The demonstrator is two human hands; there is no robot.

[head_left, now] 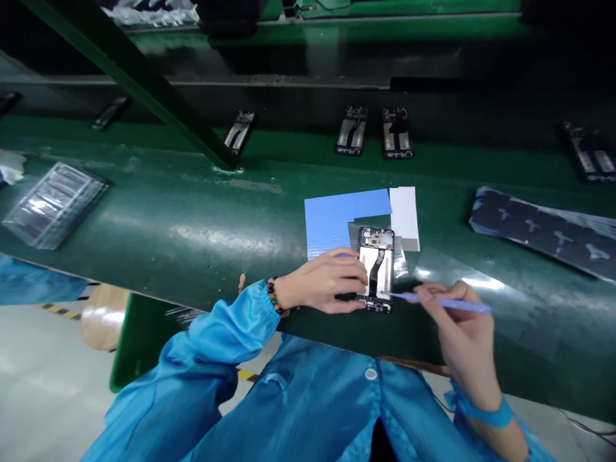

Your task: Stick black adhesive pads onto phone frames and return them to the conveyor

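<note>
The right hand pinches a slim violet-blue stick at an opened black rectangular phone on the green table. The left hand touches the phone; whether clamping, I cannot tell. A slipping stick could scratch the black flat cable.

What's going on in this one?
A person at a green workbench has an opened phone before them. The left hand is at its left edge; the right hand holds a slim bluish tool, its tip by the lower right edge, contact unclear. A blue sheet and white card lie just beyond; more opened phones lie further back.
</note>
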